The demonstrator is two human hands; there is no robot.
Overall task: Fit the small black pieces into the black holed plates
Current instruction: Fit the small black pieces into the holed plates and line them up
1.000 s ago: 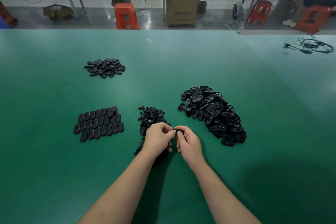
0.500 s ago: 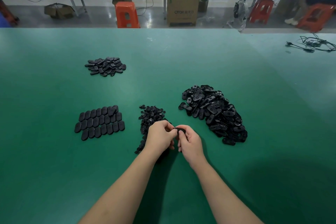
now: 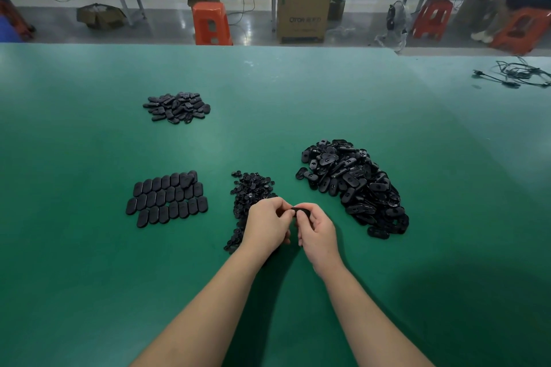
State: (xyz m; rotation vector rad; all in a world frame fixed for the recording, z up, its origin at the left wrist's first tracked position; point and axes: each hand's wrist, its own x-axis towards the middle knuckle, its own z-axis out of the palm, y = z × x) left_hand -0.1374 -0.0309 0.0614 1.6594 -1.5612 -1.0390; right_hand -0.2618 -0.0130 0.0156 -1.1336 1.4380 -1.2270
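Just above the green table (image 3: 89, 277), my right hand (image 3: 317, 231) grips one black holed plate (image 3: 301, 211) at its fingertips. My left hand (image 3: 267, 226) has its fingers curled and meets that plate at its left end; whether it pinches a small piece there is hidden. Under and behind my left hand lies a heap of small black pieces (image 3: 252, 188). A big pile of black holed plates (image 3: 354, 185) sits to the right of my hands.
Neat rows of black oval plates (image 3: 168, 198) lie flat to the left. A smaller loose heap of plates (image 3: 177, 107) is further back on the left. Black cables (image 3: 515, 74) lie at the far right. Stools and boxes stand beyond the far edge.
Both hands stay together at the same spot on the held plate; the fingers shift only slightly. The piles have not moved.
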